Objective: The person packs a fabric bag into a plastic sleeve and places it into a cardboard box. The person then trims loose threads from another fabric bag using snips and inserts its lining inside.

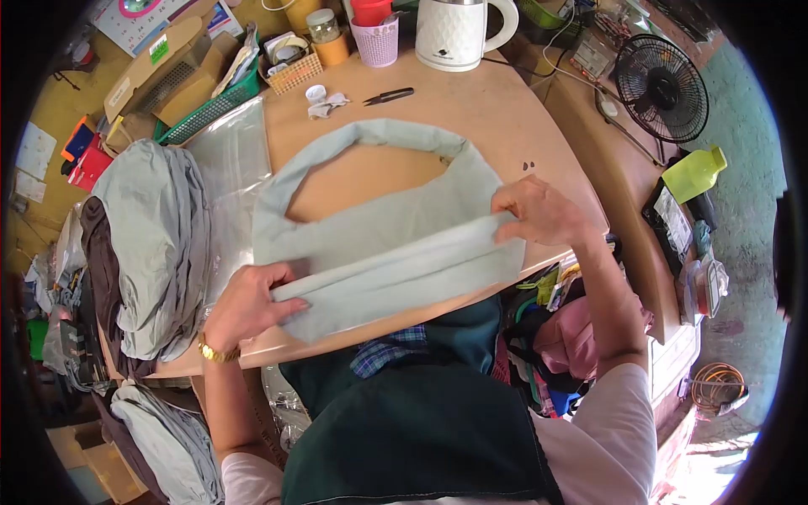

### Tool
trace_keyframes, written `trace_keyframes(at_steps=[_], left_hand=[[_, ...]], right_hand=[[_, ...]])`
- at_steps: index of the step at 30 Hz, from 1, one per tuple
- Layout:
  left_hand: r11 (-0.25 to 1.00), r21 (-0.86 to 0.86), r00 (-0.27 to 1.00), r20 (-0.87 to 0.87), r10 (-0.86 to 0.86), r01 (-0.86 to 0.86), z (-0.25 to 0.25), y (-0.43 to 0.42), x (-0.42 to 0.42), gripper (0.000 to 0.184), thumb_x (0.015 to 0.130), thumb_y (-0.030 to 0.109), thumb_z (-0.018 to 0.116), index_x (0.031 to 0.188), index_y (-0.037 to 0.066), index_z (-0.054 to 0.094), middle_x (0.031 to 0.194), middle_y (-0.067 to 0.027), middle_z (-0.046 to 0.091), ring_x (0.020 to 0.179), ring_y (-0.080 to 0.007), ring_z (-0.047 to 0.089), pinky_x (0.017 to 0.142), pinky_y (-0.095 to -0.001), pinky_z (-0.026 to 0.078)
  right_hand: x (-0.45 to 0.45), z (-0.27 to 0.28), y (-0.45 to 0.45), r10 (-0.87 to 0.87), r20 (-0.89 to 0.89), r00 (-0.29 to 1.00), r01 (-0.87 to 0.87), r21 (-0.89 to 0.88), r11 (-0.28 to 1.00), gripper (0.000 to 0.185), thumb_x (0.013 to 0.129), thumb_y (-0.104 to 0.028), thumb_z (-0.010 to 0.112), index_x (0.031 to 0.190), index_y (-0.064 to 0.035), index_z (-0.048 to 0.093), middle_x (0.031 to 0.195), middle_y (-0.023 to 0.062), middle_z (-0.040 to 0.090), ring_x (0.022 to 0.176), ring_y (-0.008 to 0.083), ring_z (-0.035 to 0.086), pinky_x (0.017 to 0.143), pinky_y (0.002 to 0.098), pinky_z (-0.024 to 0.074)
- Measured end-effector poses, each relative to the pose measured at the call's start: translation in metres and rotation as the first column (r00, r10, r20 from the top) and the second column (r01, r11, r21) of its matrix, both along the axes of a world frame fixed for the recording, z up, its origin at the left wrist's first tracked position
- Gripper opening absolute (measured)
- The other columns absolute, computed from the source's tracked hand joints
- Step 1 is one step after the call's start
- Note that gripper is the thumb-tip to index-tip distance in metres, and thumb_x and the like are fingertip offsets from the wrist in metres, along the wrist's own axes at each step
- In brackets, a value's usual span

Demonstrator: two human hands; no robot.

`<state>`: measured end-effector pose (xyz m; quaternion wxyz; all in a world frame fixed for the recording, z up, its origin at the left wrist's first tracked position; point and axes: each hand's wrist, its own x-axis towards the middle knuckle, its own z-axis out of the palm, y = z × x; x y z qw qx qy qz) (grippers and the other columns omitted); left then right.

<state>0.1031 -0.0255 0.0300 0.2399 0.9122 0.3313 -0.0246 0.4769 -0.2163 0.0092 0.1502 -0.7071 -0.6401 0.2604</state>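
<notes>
A pale grey-green cloth bag (370, 236) with a wide loop strap lies on the brown table (471, 93), its strap curving away from me. My left hand (257, 305) pinches a raised fold at the bag's near left side between thumb and fingers. At the right end of the same fold, my right hand (543, 212) grips the cloth. Between both hands the fold is stretched across the bag's width. What lies inside or beneath the bag is hidden.
Left of the bag are clear plastic sleeves (231, 160) and a heap of similar cloth (160, 244). Thread snips (389, 96) and a small white roll (316, 93) lie beyond the strap. A white kettle (450, 34) stands at the back; a black fan (662, 88) is right.
</notes>
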Motion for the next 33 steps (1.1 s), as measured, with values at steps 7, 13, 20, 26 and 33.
trace_keyframes(at_steps=[7, 13, 20, 26, 33], left_hand=[[0.857, 0.404, 0.729, 0.474, -0.495, 0.319, -0.039, -0.099, 0.039, 0.045, 0.068, 0.022, 0.082, 0.107, 0.009, 0.063, 0.104, -0.0045, 0.064, 0.098, -0.0242, 0.06, 0.083, -0.038, 0.045], [0.645, 0.495, 0.688, 0.122, -0.716, 0.583, -0.092, -0.131, 0.096, 0.067, 0.083, 0.046, 0.065, 0.137, 0.01, 0.05, 0.148, -0.0065, 0.04, 0.138, -0.0239, 0.036, 0.111, -0.0496, 0.028], [0.636, 0.34, 0.648, 0.094, -0.756, 0.693, -0.119, -0.137, 0.102, 0.073, 0.086, 0.055, 0.056, 0.142, 0.01, 0.044, 0.152, -0.0048, 0.035, 0.143, -0.0227, 0.027, 0.116, -0.0522, 0.017], [0.697, 0.373, 0.715, 0.115, -0.689, 0.612, -0.105, -0.115, 0.049, 0.062, 0.087, 0.039, 0.064, 0.14, 0.012, 0.046, 0.152, -0.0045, 0.036, 0.141, -0.0225, 0.031, 0.115, -0.0522, 0.019], [0.854, 0.506, 0.871, 0.36, -0.334, 0.118, -0.086, -0.068, -0.061, 0.07, 0.075, 0.026, 0.077, 0.137, 0.009, 0.047, 0.133, -0.0113, 0.054, 0.125, -0.027, 0.048, 0.105, -0.0447, 0.033]], right_hand=[[-0.065, -0.035, -0.032, -0.554, 0.018, 0.832, 0.391, 0.689, 0.61, 0.051, 0.073, -0.028, 0.08, 0.105, -0.0003, 0.051, 0.097, 0.0126, 0.055, 0.091, 0.0293, 0.055, 0.079, 0.041, 0.0436], [-0.062, -0.093, -0.034, -0.624, -0.135, 0.77, 0.591, 0.519, 0.617, 0.066, 0.066, -0.038, 0.085, 0.104, -0.0013, 0.047, 0.087, 0.0113, 0.052, 0.078, 0.0269, 0.053, 0.072, 0.0382, 0.0463], [-0.054, -0.1, -0.027, -0.651, -0.039, 0.758, 0.542, 0.593, 0.595, 0.056, 0.068, -0.029, 0.084, 0.1, -0.0029, 0.047, 0.085, 0.0119, 0.052, 0.082, 0.0319, 0.053, 0.075, 0.0406, 0.0447], [-0.097, -0.086, -0.056, -0.341, 0.196, 0.919, 0.113, 0.698, 0.707, 0.025, 0.07, -0.007, 0.077, 0.084, -0.0065, 0.056, 0.084, 0.012, 0.055, 0.08, 0.0319, 0.053, 0.071, 0.0437, 0.041], [-0.058, -0.045, -0.064, -0.541, 0.042, 0.84, 0.389, 0.648, 0.654, 0.034, 0.064, -0.007, 0.081, 0.089, -0.0028, 0.058, 0.083, 0.0108, 0.057, 0.079, 0.0303, 0.055, 0.079, 0.0416, 0.0418]])
